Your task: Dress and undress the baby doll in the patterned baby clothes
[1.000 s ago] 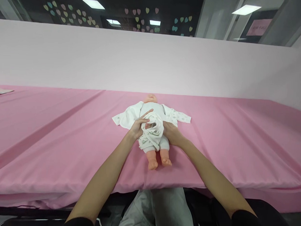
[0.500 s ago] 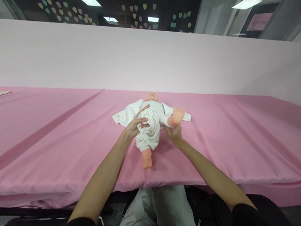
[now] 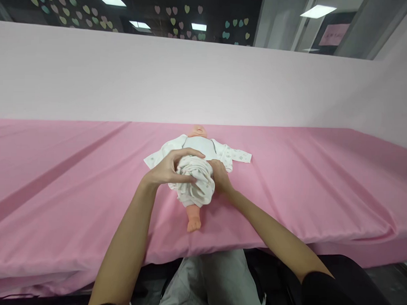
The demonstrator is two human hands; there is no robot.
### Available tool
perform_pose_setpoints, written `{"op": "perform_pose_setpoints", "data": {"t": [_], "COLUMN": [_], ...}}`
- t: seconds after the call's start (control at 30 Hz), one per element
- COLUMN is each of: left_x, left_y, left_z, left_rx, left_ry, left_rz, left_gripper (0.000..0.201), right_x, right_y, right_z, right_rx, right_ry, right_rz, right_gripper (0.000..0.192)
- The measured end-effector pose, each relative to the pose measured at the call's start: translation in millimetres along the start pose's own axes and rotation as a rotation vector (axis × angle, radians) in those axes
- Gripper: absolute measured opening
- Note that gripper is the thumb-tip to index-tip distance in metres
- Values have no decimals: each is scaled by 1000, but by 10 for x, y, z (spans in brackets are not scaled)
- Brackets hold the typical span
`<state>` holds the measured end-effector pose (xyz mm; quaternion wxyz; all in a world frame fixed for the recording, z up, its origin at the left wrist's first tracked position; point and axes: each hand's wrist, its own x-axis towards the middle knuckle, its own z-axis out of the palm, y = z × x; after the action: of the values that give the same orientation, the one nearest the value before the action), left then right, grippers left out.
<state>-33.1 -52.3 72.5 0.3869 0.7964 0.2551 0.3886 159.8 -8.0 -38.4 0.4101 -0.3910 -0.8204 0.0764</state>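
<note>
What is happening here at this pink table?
A person is handling a baby doll that lies on its back on a pink tablecloth. The left hand has a grip on bunched white baby trousers over the doll's lower body, and the right hand is at the other side of the bunch. One bare foot sticks out below. An open white top is spread under the doll.

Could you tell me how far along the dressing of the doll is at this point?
The doll lies on an open top, sleeves spread out unfilled. In hand: left hand and right hand grip the bunched trousers; one foot shows below. Left: apparently the other leg, pulling up, closing the top.
</note>
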Motion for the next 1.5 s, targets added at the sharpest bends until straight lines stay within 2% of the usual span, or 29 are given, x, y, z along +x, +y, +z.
{"op": "perform_pose_setpoints", "data": {"t": [0.07, 0.17, 0.43, 0.53, 0.67, 0.77, 0.9, 1.0, 1.1, 1.2, 1.33, 1.5], "left_x": [-3, 25, 114, 166, 202, 184, 142, 121, 111, 110, 122, 154], "left_y": [-40, -115, -337, -438, -508, -521, -553, -584, -612, -637, -642, -554], "left_z": [-25, -27, 49, 145, 222, 189, 124, 112, 123, 143, 166, 202], "left_rx": [-16, -55, -302, -286, -266, -278, -367, -410, -459, -506, -558, -543], "left_ry": [139, 254, 334, 276, 117, 75, 3, 0, 14, -21, -12, -88], "left_rz": [11, 12, -43, -106, -155, -123, -115, -150, -199, -244, -235, -211], "left_gripper": [48, 45, 42, 41, 43, 49, 53, 54, 41, 30, 23, 31], "right_x": [-53, -101, -104, -112, -122, -116, -103, -97, -94, -93, -87, -75], "right_y": [24, 34, 47, 52, 36, -15, -83, -89, -62, -17, 36, 25], "right_z": [37, 21, -52, -13, 30, 13, -31, -46, -49, -48, -51, -88], "right_rx": [-73, -34, 55, 91, 191, 283, 412, 473, 510, 537, 539, 598], "right_ry": [60, 61, 100, 131, 203, 245, 262, 263, 260, 245, 227, 231], "right_rz": [-61, -169, -269, -271, -79, 52, 137, 159, 139, 123, 166, 254], "right_gripper": [30, 30, 30, 29, 33, 30, 29, 32, 30, 30, 28, 29]}}
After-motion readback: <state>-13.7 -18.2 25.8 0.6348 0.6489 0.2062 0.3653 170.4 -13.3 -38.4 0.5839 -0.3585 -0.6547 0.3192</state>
